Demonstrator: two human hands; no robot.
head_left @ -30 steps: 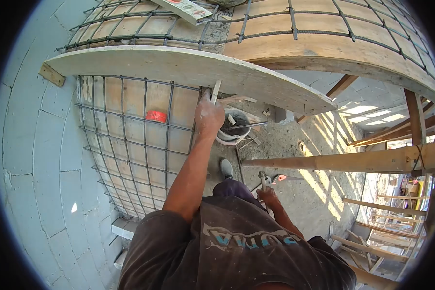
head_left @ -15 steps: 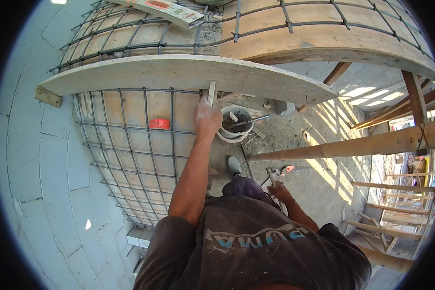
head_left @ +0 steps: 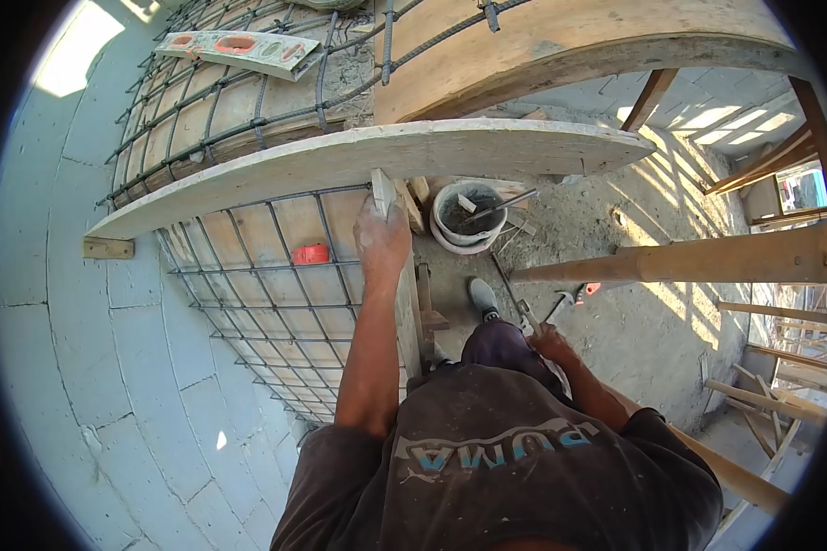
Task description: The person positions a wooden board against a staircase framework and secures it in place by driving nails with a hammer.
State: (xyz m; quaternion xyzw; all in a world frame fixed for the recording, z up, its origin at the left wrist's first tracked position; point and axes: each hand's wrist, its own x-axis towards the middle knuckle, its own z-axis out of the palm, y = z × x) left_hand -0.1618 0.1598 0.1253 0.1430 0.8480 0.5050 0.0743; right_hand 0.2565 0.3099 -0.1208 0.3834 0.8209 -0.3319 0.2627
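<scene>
The board [head_left: 515,149], pale and thin with a long curved edge, spanned the view above a grid of ribbed steel bars [head_left: 266,268]; a mortar-smeared round bucket [head_left: 467,244] stood on the rough floor beyond. The left hand [head_left: 382,241], dusted grey, was curled closed around a short wooden cleat [head_left: 382,190] at the board's underside. The right hand [head_left: 549,342] was closed around a pale, narrow tool [head_left: 527,318] — its kind unclear. Since a second earlier, the board had come to slant more across the view — and the level [head_left: 271,53] now showed whole.
</scene>
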